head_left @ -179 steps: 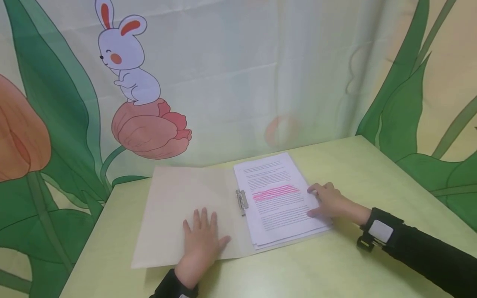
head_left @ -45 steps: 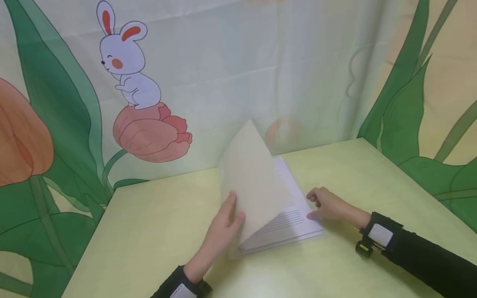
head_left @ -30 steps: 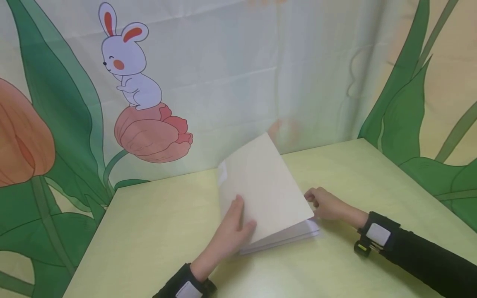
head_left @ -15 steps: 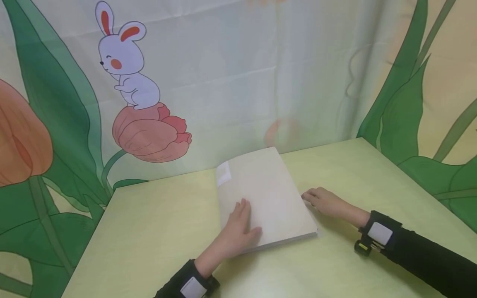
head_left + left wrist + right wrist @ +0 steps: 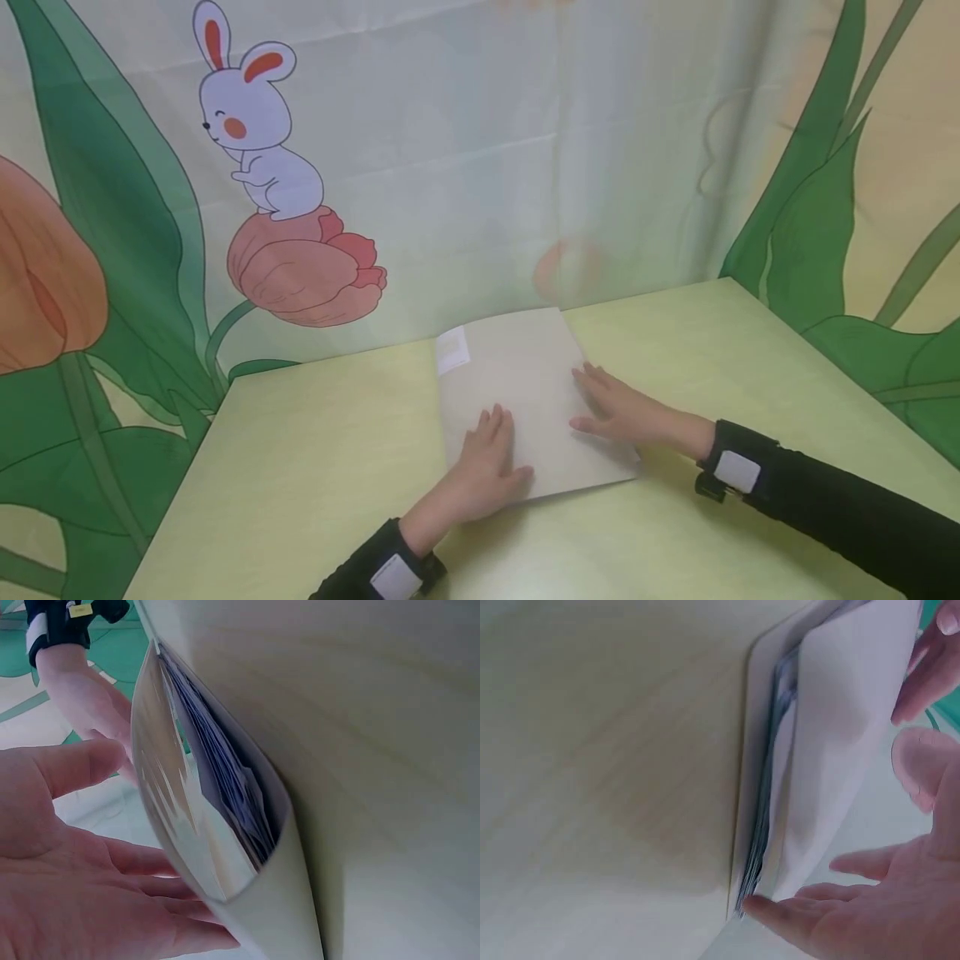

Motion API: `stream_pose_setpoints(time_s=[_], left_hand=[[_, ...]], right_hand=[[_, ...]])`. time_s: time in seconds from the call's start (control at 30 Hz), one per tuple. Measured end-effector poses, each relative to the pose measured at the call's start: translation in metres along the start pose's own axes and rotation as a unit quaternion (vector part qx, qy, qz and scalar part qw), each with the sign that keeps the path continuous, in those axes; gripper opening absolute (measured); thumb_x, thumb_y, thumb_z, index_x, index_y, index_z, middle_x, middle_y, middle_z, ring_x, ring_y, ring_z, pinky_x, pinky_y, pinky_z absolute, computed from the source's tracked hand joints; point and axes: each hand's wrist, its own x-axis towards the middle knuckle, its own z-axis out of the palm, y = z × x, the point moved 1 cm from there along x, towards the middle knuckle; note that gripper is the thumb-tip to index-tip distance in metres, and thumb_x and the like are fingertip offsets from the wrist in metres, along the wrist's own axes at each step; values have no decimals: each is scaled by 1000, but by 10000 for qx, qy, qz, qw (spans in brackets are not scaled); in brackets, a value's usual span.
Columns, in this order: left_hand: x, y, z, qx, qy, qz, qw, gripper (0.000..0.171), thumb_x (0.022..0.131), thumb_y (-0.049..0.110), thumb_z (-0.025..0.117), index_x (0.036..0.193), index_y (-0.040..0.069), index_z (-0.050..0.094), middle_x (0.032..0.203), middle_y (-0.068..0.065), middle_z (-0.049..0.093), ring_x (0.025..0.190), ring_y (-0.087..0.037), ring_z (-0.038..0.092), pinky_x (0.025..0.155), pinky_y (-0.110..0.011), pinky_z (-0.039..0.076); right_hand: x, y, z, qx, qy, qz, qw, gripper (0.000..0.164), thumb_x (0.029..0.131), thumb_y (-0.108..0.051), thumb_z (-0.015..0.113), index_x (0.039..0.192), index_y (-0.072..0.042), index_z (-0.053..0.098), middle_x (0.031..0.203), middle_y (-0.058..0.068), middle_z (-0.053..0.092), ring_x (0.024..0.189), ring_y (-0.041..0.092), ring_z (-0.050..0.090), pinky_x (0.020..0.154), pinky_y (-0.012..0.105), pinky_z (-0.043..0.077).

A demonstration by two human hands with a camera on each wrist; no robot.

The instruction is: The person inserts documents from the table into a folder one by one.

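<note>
A cream file folder lies closed on the table, with a white label at its upper left corner. My left hand rests on the lower left of the cover, fingers extended. Across the cover's right edge lies my right hand, its fingers spread. In the left wrist view a stack of paper sheets shows inside the folder's open end, near the rounded spine. The right wrist view shows the sheet edges between the two covers; the metal clip is hidden.
The pale yellow-green table extends on both sides of the folder. Behind it hangs a curtain printed with a rabbit, tulips and green leaves. The table's back edge runs close to the folder's top.
The folder's left cover has been lifted, swung right and laid over the highlighted papers. My left hand let go and now rests flat; my right hand moved from the side onto the cover.
</note>
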Motion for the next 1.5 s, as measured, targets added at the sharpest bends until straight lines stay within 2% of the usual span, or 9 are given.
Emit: stream_pose_setpoints(time_s=[0.2,0.37,0.6,0.73,1.0,1.5], left_hand=[[1,1,2,274,-202,-65,9994,77,99,34,56,152,-9,20,156,-24,9,146,-39,7,111,-52,10],[1,1,3,552,-366,-63,9978,75,99,34,57,151,-9,24,156,-24,11,146,-38,9,111,-51,12],[-4,1,0,1326,-635,47,9891,73,96,34,62,149,-6,32,155,-24,16,145,-38,13,111,-50,16],[-4,-2,0,1580,-585,61,9857,75,94,38,65,149,-3,35,155,-25,15,145,-39,14,111,-51,17],[-3,-2,-4,1604,-672,13,9848,76,93,40,66,150,-1,36,155,-25,15,144,-41,14,110,-53,17],[13,-12,-6,1638,-672,-131,9841,76,93,40,66,151,0,35,156,-24,14,145,-40,13,111,-53,15]], right_hand=[[2,-10,8,-443,-590,-450,9963,85,95,-50,59,153,3,25,156,27,10,143,47,6,110,54,13],[1,-12,15,-852,-1040,-455,9899,83,97,-51,56,155,-2,23,157,24,6,143,46,5,110,53,13],[2,-8,17,-1269,-1085,-749,9831,85,96,-50,58,153,3,24,155,29,7,141,49,8,109,56,15],[2,-6,18,-1383,-1094,-785,9812,85,97,-49,57,153,4,24,155,30,6,142,49,8,108,57,14],[5,-3,19,-1470,-1189,-781,9789,84,98,-49,56,153,4,23,155,29,6,142,48,6,109,57,14],[22,2,17,-1555,-1139,-796,9780,84,97,-49,56,153,5,23,155,29,7,142,49,7,110,55,13]])
